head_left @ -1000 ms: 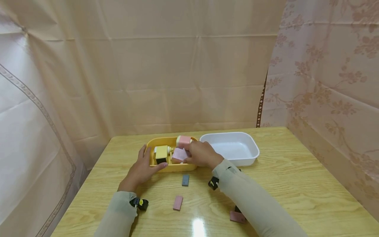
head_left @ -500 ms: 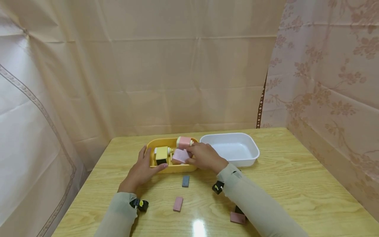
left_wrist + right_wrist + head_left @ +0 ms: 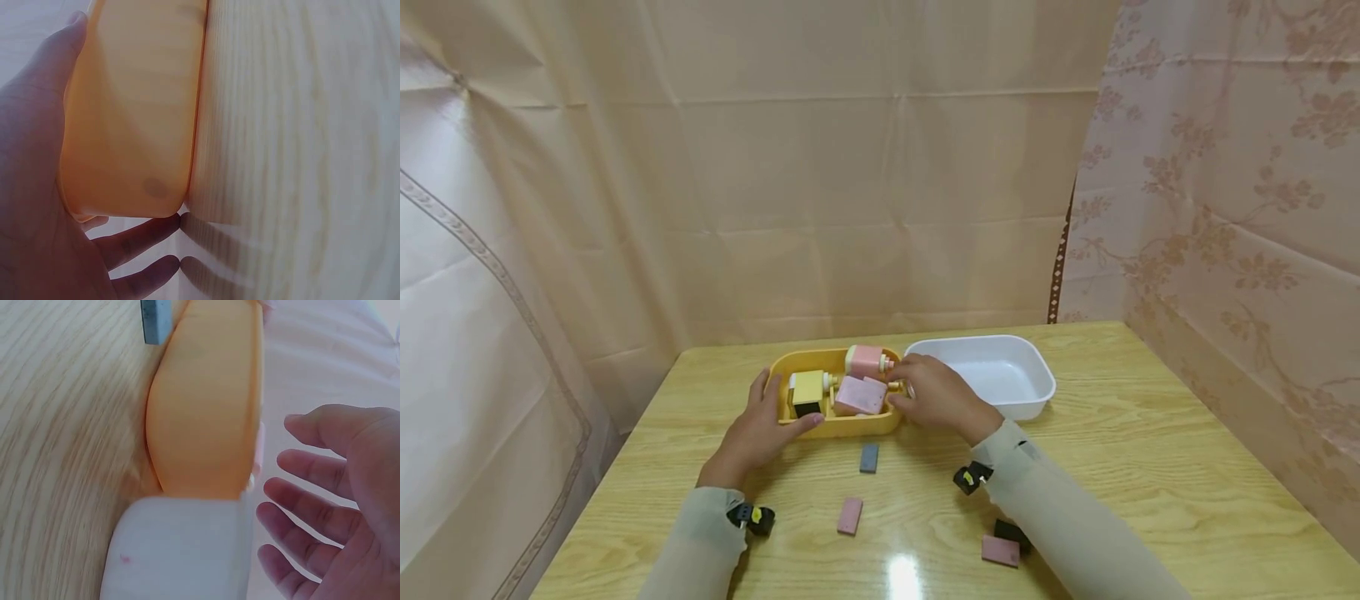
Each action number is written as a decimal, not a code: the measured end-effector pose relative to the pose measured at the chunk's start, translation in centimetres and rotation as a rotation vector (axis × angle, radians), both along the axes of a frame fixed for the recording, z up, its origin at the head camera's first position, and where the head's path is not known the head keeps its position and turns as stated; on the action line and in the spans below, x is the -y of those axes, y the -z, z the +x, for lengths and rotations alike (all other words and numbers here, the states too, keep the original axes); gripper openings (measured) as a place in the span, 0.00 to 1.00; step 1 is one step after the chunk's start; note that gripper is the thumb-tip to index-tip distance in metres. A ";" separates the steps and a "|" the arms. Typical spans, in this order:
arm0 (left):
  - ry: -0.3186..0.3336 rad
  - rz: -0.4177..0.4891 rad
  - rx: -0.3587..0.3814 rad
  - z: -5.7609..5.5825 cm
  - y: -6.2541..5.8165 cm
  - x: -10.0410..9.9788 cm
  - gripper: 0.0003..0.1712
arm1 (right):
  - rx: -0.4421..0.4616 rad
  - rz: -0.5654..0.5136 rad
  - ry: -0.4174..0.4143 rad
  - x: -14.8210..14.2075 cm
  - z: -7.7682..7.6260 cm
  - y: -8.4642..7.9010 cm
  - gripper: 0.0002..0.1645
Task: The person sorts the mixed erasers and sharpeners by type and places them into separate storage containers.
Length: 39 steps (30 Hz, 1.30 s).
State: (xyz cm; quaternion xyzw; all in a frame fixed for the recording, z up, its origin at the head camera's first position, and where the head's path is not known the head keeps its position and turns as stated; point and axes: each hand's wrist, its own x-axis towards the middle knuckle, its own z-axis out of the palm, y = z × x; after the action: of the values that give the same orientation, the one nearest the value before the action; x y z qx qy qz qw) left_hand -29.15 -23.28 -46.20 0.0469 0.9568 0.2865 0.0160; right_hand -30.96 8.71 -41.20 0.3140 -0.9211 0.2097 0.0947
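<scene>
In the head view, a yellow plastic tray (image 3: 857,428) holds a yellow bottle-like item (image 3: 808,387) with a black face, a pink bottle-like item (image 3: 864,360) with a pale nozzle, and a light pink block (image 3: 859,395). My left hand (image 3: 758,432) holds the tray's left end, thumb along the front rim; the left wrist view has its fingers (image 3: 140,244) at the tray's end. Over the tray's right end is my right hand (image 3: 946,400). Its fingers (image 3: 312,512) are spread in the right wrist view and hold nothing.
A white tray (image 3: 1026,408) stands right beside the yellow one. In front lie a grey tile (image 3: 868,457) and a pink tile (image 3: 850,516). Another pink tile (image 3: 1001,551) overlaps a black tile (image 3: 1011,532) near my right sleeve. Curtains hang behind the wooden table (image 3: 1120,467).
My right hand has let go of the light pink block and drawn back to the right. The block stays in the yellow tray. My left hand has not moved.
</scene>
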 end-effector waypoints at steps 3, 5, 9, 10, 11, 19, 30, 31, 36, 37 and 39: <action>0.001 -0.006 0.000 0.0 0.0 0.0 0.70 | 0.010 -0.010 0.023 -0.8 0.3 -0.1 0.17; 0.000 -0.006 0.000 0.0 0.1 0.0 0.70 | 0.004 0.002 0.040 -1.2 0.5 -0.1 0.18; -0.005 -0.004 0.005 0.0 0.2 0.0 0.71 | 0.017 -0.008 0.060 -2.1 0.8 -0.3 0.18; -0.005 -0.005 0.007 0.0 0.2 -0.1 0.71 | 0.017 -0.010 0.064 -2.4 0.9 -0.4 0.18; -0.005 -0.005 0.009 0.0 0.2 -0.1 0.71 | 0.016 -0.016 0.067 -2.7 1.0 -0.4 0.18; 0.001 -0.012 -0.007 -0.3 0.5 -0.2 0.72 | -0.021 -0.045 0.104 -5.3 1.7 -0.5 0.16; 0.007 -0.018 -0.008 0.0 0.4 0.3 0.74 | -0.043 -0.125 0.136 -9.0 1.5 -1.1 0.16; 0.008 -0.017 -0.010 0.0 0.3 0.3 0.73 | -0.051 -0.133 0.142 -9.3 1.4 -1.2 0.16; 0.011 -0.009 -0.011 -0.2 0.3 0.1 0.72 | -0.038 -0.158 0.215 -11.3 0.9 -1.6 0.19; 0.009 -0.011 -0.008 -0.2 0.2 0.1 0.72 | -0.020 -0.160 0.236 -11.7 0.8 -1.6 0.20; 0.007 -0.019 -0.003 -0.2 0.2 0.2 0.73 | 0.022 -0.170 0.276 -12.6 0.6 -1.7 0.25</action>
State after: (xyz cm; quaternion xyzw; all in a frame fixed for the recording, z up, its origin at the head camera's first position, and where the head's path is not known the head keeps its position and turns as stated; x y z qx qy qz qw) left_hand -29.32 -23.46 -46.38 0.0505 0.9593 0.2774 0.0159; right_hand -30.35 21.29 -39.49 0.1731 -0.9353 0.2755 0.1390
